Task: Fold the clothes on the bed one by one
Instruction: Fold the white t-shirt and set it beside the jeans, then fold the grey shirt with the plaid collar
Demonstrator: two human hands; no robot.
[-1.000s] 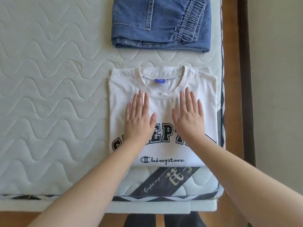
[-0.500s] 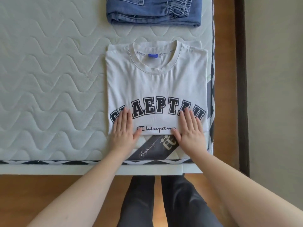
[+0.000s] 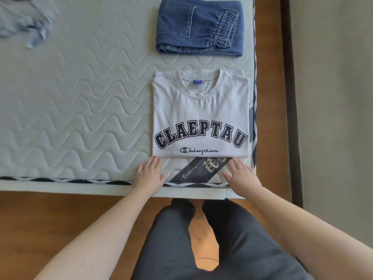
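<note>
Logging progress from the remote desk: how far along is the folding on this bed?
Done: the jeans lie folded at the far edge. The white T-shirt also looks folded flat. In hand: nothing gripped; the left hand and right hand rest open on the mattress at its near hem. Left: a rumpled bluish garment at the far left.

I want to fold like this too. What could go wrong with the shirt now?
The folded shirt lies close to the bed's right edge, so a nudge could push it off. Both hands, left hand and right hand, lie flat at its near edge; sliding them under carelessly might undo the fold. The pile of clothes at far left looks unfolded.
</note>
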